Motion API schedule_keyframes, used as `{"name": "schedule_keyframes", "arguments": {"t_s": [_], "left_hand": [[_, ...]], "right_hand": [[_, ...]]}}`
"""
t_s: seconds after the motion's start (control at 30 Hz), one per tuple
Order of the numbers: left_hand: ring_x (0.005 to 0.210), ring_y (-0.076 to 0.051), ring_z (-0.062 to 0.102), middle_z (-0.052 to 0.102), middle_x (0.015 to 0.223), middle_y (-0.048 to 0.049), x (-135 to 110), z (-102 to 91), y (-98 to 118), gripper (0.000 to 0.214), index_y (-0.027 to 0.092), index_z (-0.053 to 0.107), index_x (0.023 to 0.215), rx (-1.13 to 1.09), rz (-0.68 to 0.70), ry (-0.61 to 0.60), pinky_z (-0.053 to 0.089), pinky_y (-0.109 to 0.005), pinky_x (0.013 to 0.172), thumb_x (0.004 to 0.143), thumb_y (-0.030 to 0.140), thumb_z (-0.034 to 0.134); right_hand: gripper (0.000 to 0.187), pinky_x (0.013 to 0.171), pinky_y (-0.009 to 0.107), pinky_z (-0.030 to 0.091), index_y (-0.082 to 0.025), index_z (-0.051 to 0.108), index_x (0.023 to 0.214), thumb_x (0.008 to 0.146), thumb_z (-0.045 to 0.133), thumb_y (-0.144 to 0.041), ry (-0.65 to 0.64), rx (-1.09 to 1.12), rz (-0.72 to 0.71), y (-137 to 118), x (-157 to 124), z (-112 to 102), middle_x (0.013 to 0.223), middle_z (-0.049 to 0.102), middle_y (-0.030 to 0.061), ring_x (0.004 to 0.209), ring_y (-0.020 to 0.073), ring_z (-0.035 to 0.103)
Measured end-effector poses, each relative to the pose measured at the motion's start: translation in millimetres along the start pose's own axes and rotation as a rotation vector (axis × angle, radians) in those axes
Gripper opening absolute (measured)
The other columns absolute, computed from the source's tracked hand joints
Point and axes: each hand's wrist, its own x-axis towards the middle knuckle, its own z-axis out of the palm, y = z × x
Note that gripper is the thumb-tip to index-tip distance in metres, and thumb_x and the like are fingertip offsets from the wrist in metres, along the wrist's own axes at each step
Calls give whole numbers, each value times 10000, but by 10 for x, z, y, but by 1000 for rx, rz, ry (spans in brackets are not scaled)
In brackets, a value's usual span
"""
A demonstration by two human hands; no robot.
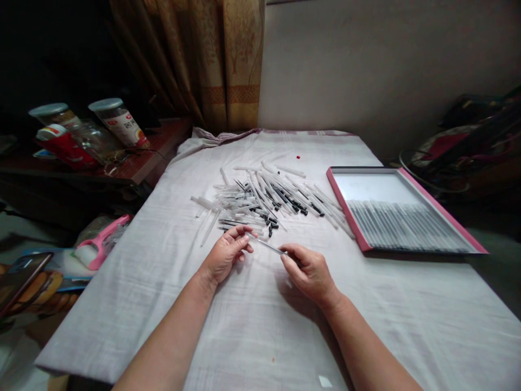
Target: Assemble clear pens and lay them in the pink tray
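Between my two hands a thin clear pen (266, 246) is stretched over the near side of the table. My left hand (231, 250) pinches its left end with thumb and fingertips. The other end sits in my right hand (307, 267), whose fingers are closed round it and hide that tip. Just beyond my hands lies a loose pile of clear pen barrels (244, 198), with thin dark refills (234, 222) and small black caps (272, 221) among them. To the right, a shallow pink-edged box (443, 214) holds a row of pens (402, 225) laid side by side.
A pale cloth (163, 304) covers the table. A small red piece (298, 157) lies at the back and a white scrap (325, 382) at the front. Left of the table are pink scissors (100, 244), a phone (26, 277) and lidded jars (122, 125) on a wooden stand.
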Motion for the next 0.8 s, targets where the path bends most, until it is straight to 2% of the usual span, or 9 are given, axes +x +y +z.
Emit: {"name": "schedule_keyframes", "arguments": {"t_s": [0.17, 0.27, 0.37, 0.5, 0.8], "left_hand": [[645, -97, 622, 704, 990, -72, -6, 45, -56, 371, 161, 651, 965, 146, 35, 14, 367, -138, 416, 676, 369, 752], [525, -88, 560, 682, 730, -17, 0, 51, -76, 338, 162, 670, 958, 266, 20, 57, 312, -147, 372, 699, 371, 727], [430, -59, 467, 598, 557, 37, -7, 29, -62, 284, 161, 696, 914, 344, -26, 0, 287, -152, 374, 694, 335, 738], [453, -69, 510, 602, 536, 30, -25, 24, -42, 235, 149, 706, 850, 340, -112, -80, 317, -157, 411, 672, 292, 759], [440, -65, 524, 630, 597, 4, 0, 39, -96, 270, 129, 704, 865, 306, -159, -21, 292, -145, 377, 653, 289, 750]], "right_hand": [[207, 686, 285, 550, -218, 727, 940, 851, 553, -287, -27, -11, 9, 18, 6, 28, 853, 767, 65, 732, 198, 715], [205, 713, 304, 562, -223, 742, 932, 848, 577, -311, -37, -3, 48, 54, 11, 19, 877, 772, 66, 761, 211, 724], [196, 715, 315, 563, -217, 752, 917, 842, 598, -315, -104, 22, 60, 99, 14, -34, 866, 774, 63, 756, 214, 725], [188, 706, 315, 559, -222, 760, 914, 842, 606, -303, -196, 29, 63, 138, 16, -96, 844, 775, 56, 733, 210, 724], [204, 700, 296, 559, -218, 772, 920, 861, 588, -285, -171, 44, 24, 127, 24, -3, 848, 776, 69, 734, 204, 728]]}}
